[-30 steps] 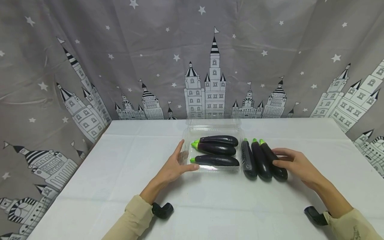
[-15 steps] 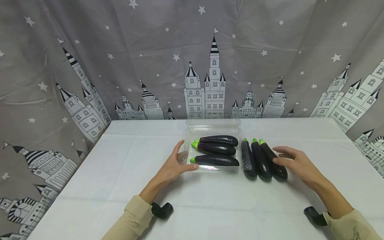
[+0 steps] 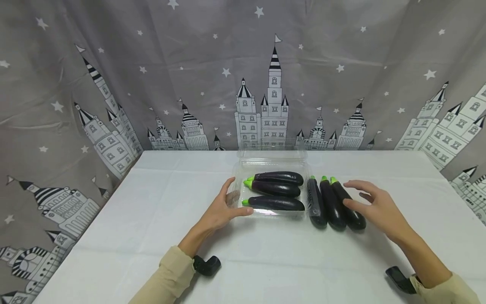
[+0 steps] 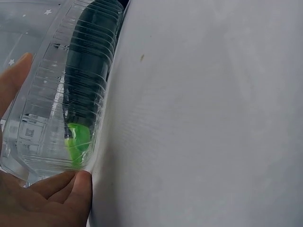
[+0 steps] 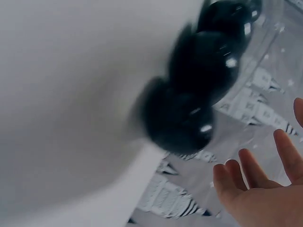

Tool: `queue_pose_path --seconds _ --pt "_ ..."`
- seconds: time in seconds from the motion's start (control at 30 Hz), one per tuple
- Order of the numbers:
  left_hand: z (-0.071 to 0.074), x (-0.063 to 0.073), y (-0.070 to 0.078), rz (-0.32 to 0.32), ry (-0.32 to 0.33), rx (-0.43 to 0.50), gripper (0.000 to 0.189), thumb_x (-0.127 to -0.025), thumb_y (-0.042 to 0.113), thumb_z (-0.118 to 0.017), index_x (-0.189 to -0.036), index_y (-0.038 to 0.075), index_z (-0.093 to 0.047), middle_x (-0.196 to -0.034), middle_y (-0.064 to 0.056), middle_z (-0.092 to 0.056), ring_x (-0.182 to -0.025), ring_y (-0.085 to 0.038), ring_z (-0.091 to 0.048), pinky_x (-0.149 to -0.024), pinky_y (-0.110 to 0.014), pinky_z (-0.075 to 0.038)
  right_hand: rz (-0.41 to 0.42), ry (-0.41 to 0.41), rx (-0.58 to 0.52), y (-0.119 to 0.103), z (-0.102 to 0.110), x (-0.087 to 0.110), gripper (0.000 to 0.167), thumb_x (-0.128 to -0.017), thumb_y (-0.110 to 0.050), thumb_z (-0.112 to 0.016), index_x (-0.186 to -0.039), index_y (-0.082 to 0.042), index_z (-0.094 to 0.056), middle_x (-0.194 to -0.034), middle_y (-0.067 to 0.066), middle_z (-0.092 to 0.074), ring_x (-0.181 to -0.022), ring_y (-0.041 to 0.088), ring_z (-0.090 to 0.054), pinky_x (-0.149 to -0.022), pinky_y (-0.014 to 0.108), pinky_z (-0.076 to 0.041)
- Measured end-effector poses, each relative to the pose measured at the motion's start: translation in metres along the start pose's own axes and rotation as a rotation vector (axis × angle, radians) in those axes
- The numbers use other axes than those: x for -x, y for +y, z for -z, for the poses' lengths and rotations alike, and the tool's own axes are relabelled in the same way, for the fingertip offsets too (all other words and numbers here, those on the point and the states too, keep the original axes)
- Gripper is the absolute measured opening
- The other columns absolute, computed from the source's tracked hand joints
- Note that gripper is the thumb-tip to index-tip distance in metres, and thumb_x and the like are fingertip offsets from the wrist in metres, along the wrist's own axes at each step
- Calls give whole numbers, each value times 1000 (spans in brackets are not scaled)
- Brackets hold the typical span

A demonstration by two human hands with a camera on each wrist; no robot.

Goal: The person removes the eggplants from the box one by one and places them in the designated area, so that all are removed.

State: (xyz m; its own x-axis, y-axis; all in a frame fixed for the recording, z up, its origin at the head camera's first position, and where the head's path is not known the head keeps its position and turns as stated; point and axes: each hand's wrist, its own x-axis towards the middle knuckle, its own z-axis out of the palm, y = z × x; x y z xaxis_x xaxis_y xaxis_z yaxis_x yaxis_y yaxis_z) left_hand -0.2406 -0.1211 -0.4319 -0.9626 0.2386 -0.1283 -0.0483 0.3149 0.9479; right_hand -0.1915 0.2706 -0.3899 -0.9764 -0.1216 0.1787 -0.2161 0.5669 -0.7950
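A clear plastic clamshell container (image 3: 248, 162) lies on the table with its lid tipped back. Three eggplants with bright green stems lie sideways in it, the front one (image 3: 276, 203) set apart from the two behind. At its front left corner my left hand (image 3: 219, 213) holds it, thumb along the front rim and fingers against the left end. Outside, to the right, three more eggplants lie side by side, stems away from me; the container's wall overlaps the left one (image 3: 315, 204). My right hand (image 3: 379, 209) hovers by the rightmost eggplant (image 3: 349, 207), fingers spread and holding nothing.
A white cloth covers the table (image 3: 281, 261). Right behind its far edge hangs a grey curtain (image 3: 182, 71) printed with castles and stars. The raised lid (image 3: 271, 147) stands close to that curtain. Each wrist wears a black camera (image 3: 206, 266).
My right hand has drawn back slightly from the rightmost eggplant and its fingers have spread wider. My left hand stays on the container. The head view has shifted a little.
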Motion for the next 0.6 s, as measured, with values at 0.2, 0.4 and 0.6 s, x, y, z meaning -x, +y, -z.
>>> queue_pose_path --seconds 0.2,0.4,0.6 --pt "-1 0 2 2 11 -8 110 -75 28 -88 -157 28 -15 -156 -21 -31 -145 -36 -25 -109 -58 -31 41 -42 -58 -22 -11 -4 44 -93 -16 -70 -133 -1 -57 -138 18 -52 -131 37 -46 -106 45 -39" --pt "-2 -1 1 -4 3 -10 110 -75 29 -88 -158 28 -15 -156 -21 -30 -145 -37 -25 -108 -59 -31 38 -116 -110 -35 -24 -10 47 -94 -16 -68 -135 3 -55 -134 22 -55 -122 40 -55 -99 39 -47" --pt "-2 -2 0 2 8 -18 111 -74 29 -88 -157 29 -15 -156 -21 -30 -145 -36 -25 -109 -58 -29 76 -155 -152 -43 -36 -17 43 -93 -15 -69 -132 1 -59 -133 17 -57 -120 36 -57 -98 35 -47"
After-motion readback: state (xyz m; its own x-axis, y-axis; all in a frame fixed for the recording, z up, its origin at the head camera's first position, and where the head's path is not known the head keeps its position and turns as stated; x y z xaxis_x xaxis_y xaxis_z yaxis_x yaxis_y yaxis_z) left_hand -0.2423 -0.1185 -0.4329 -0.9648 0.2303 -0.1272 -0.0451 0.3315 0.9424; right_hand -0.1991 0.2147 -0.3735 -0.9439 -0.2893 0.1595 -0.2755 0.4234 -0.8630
